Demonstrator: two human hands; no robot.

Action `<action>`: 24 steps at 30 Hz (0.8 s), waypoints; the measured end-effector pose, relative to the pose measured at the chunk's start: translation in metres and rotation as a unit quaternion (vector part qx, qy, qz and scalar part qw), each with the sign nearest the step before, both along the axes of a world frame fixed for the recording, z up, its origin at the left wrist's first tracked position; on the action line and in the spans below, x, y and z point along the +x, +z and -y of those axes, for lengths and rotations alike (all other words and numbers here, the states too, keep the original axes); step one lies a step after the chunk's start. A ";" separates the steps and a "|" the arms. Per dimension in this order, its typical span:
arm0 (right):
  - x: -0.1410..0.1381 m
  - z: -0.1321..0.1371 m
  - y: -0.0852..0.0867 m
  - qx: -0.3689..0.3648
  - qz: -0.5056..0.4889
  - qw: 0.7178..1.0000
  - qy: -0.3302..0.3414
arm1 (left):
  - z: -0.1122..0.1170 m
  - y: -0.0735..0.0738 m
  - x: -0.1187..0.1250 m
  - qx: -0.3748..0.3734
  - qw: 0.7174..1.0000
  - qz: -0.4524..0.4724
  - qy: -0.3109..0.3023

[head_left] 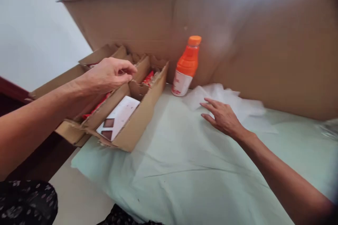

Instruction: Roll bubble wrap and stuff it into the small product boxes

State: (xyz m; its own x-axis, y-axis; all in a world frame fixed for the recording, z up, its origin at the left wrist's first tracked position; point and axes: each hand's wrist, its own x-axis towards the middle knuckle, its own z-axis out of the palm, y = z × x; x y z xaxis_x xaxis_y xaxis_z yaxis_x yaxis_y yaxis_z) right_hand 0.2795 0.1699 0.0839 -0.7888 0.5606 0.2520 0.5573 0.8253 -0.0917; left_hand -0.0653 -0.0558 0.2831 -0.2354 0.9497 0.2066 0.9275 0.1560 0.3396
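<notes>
My left hand [116,72] is over a cardboard box [142,123] split into narrow compartments. Its fingers are loosely curved, a small gap shows between thumb and forefinger, and nothing is visible in them. In the nearest compartment lies a white carton [121,112] with dark square patches. Red packets [148,78] show in other compartments, partly hidden by the dividers and my arm. My right hand [223,116] is open, fingers spread, beside crumpled white translucent sheeting [232,100]. An orange-capped bottle [185,68] of orange-red contents with a white label stands, slightly tilted in view, between my hands.
A tall cardboard panel [126,21] rises behind the box and bottle. Pale green cloth [190,182] covers the surface, with folds toward the front. Something clear and shiny [329,128] lies at the right edge. Dark patterned clothing [26,202] shows at lower left.
</notes>
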 end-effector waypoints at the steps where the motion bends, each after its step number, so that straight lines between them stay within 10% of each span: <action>1: -0.012 -0.006 -0.010 -0.014 0.030 0.999 0.009 | 0.018 -0.002 -0.015 0.011 0.999 0.022 0.042; 7: -0.042 -0.052 -0.021 -0.037 0.091 0.994 -0.040 | 0.073 -0.033 -0.084 -0.080 0.987 0.053 0.128; 16: -0.050 -0.022 -0.007 -0.040 0.068 0.997 -0.011 | 0.043 -0.081 -0.089 -0.264 0.964 0.017 -0.002; 20: -0.058 0.002 0.004 -0.056 0.051 0.997 0.016 | 0.039 -0.093 -0.096 -0.232 0.972 0.006 0.028; 24: -0.063 0.035 0.037 -0.074 -0.026 0.997 0.016 | 0.049 -0.065 -0.101 -0.071 0.989 0.054 0.115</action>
